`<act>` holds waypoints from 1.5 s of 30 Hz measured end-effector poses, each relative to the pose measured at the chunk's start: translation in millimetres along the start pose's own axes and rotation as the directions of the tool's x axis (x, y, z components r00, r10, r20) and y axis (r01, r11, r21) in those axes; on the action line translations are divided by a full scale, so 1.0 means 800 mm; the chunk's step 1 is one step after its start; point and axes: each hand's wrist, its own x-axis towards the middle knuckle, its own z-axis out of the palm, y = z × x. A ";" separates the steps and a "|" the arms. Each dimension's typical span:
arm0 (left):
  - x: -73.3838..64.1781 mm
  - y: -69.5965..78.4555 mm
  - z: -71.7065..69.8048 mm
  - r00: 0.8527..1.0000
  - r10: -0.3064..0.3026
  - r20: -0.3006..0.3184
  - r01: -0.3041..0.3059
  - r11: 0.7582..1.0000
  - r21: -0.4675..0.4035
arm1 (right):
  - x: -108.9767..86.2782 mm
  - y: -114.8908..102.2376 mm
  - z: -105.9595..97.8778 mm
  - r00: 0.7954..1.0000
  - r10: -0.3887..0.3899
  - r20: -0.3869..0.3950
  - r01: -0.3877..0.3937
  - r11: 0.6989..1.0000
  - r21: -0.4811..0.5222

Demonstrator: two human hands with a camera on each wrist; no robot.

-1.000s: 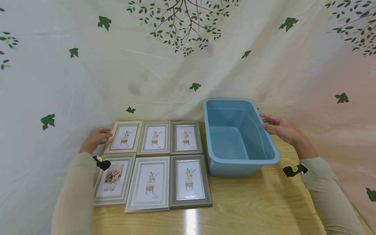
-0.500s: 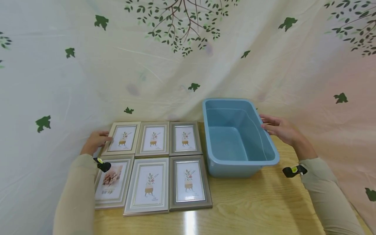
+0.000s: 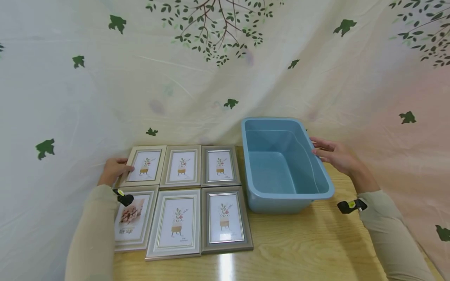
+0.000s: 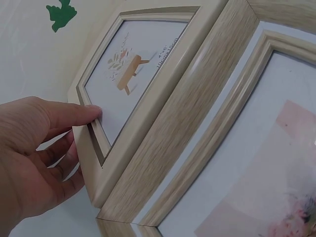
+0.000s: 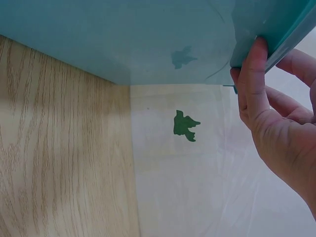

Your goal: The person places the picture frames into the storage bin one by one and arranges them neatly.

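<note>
At the back left, my left hand (image 3: 114,171) pinches the left edge of a cream picture frame (image 3: 142,182). In the left wrist view the thumb (image 4: 86,114) lies over the frame's front, its tip on the clear pane, with the other fingers curled at the outer edge. The frame holds a print of a potted plant. My right hand (image 3: 339,158) touches the right side of a blue plastic bin (image 3: 277,205). The right wrist view shows extended fingers (image 5: 256,81) resting against the bin's outer wall just under its rim.
Several other picture frames, among them a dark grey one (image 3: 248,230) and a white one (image 3: 154,242), lie in two rows left of the bin. A cloth with leaf prints (image 3: 190,101) hangs behind the wooden table (image 3: 291,249).
My left hand has come onto the cream picture frame's left edge and now pinches it. The view has shifted slightly. My right hand stays at the bin.
</note>
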 end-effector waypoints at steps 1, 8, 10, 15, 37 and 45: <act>0.001 0.000 0.000 1.000 -0.011 -0.007 0.011 1.000 -0.003 | 0.000 0.000 0.000 1.000 -0.005 -0.002 0.005 1.000 0.010; -0.002 0.004 0.002 0.998 -0.047 -0.035 0.046 0.998 -0.036 | 0.001 0.001 0.000 1.000 -0.030 0.002 0.030 0.999 0.033; -0.004 0.005 0.002 0.998 -0.043 -0.042 0.041 0.998 -0.039 | 0.001 0.002 0.000 0.999 -0.032 0.003 0.031 0.999 0.039; -0.011 0.008 0.002 0.998 -0.046 -0.053 0.044 0.998 -0.038 | 0.001 0.004 0.001 0.999 -0.038 0.012 0.038 0.998 0.049; -0.023 0.029 -0.017 0.999 -0.037 0.012 0.038 0.995 -0.096 | 0.000 0.006 0.003 1.000 -0.010 0.005 0.010 0.999 0.039; -0.025 0.041 -0.039 0.995 0.022 0.098 -0.013 0.995 -0.094 | -0.001 0.002 0.001 1.000 -0.007 0.011 0.006 0.999 0.035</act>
